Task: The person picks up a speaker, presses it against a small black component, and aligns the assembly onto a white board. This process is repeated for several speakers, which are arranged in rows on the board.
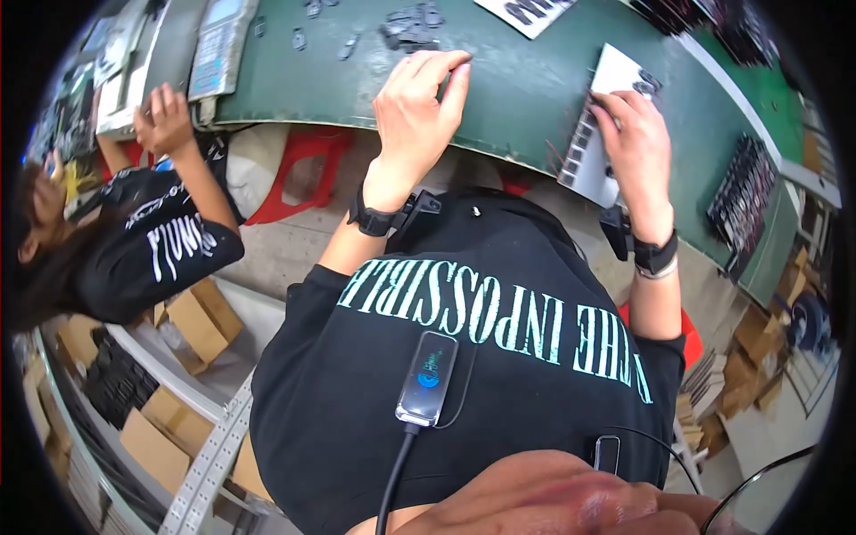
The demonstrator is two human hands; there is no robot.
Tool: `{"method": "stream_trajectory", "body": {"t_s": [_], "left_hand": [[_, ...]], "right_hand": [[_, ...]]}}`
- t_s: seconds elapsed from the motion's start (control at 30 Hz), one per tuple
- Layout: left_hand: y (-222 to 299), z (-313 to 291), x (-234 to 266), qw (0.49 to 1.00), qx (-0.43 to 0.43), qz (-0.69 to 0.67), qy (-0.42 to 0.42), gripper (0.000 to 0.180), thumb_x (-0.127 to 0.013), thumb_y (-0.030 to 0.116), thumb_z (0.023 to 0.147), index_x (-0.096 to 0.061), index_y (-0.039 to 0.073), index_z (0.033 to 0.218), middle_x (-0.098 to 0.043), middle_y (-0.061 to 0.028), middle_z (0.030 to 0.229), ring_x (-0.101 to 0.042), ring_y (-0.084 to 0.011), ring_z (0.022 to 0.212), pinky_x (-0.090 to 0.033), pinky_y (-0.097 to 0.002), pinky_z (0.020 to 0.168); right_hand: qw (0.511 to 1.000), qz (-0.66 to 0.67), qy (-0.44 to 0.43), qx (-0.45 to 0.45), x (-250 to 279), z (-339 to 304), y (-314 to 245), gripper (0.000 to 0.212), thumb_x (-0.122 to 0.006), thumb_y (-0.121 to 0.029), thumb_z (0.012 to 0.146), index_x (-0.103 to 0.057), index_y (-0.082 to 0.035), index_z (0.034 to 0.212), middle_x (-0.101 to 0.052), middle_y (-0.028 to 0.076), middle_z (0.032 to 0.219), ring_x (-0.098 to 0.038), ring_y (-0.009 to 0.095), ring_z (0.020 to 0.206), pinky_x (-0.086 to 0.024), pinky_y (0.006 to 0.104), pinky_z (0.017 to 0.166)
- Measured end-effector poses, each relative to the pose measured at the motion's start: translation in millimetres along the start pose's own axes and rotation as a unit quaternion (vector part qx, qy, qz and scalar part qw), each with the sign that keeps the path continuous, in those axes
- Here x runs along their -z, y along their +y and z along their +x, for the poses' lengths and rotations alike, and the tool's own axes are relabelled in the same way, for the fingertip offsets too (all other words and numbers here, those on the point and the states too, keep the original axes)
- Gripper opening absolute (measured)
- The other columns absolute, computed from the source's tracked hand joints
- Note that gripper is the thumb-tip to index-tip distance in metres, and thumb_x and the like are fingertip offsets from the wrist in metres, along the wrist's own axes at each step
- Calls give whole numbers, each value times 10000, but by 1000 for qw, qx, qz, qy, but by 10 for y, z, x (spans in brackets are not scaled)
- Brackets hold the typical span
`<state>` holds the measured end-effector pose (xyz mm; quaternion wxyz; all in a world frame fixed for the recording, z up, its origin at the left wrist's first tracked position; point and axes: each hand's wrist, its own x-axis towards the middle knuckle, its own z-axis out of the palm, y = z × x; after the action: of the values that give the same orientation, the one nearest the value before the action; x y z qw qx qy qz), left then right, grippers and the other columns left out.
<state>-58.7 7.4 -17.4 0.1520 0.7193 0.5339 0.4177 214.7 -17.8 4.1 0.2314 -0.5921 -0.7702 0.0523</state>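
My left hand (412, 111) is raised over the green table (513, 98), its thumb and fingers pinched together. A dark speck shows at its fingertips, too small to name. Just beyond it lies a loose heap of small dark grey plastic parts (412, 27). My right hand (637, 143) is closed in a pinch above a long white tray or board (615, 67) with a row of slots along its left edge. Something small and dark shows by those fingertips; I cannot make out what. Several small black pieces (646, 85) rest on the tray's far part, beside my knuckles.
At the far edge lies another white board (526, 13) with dark pieces. Bundled dark parts with wires (742, 192) stand at the table's right end. To the left, a co-worker's hand (165, 120) is near a grey machine (218, 45). A red stool (299, 169) and cardboard boxes (201, 325) stand below.
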Motion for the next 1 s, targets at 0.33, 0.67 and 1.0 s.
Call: {"method": "stream_trajectory", "body": {"t_s": [0.33, 0.67, 1.0], "left_hand": [[-393, 264, 200, 974, -79, 211, 33, 213, -731, 126, 865, -736, 131, 1078, -664, -52, 1034, -627, -279, 965, -556, -400, 770], [-363, 497, 168, 951, -178, 250, -27, 171, -743, 146, 871, -760, 130, 1040, -684, -33, 946, -642, -254, 885, -544, -373, 765], [-11, 163, 13, 959, -223, 2, -176, 162, -760, 84, 834, -745, 123, 990, -720, -16, 1033, -655, -240, 950, -559, -347, 801]], "right_hand": [[996, 23, -90, -5, 194, 94, -52, 174, -676, -75, 901, -684, -38, 1071, -665, 112, 1017, -631, 326, 950, -503, 404, 842], [991, 3, -135, 13, 240, 129, 134, 171, -669, -85, 906, -669, -27, 1067, -664, 123, 1000, -642, 321, 959, -508, 384, 837], [994, 94, -38, -40, 155, -4, 97, 176, -654, -67, 936, -669, -34, 1108, -691, 115, 974, -687, 252, 856, -543, 342, 795]]}}
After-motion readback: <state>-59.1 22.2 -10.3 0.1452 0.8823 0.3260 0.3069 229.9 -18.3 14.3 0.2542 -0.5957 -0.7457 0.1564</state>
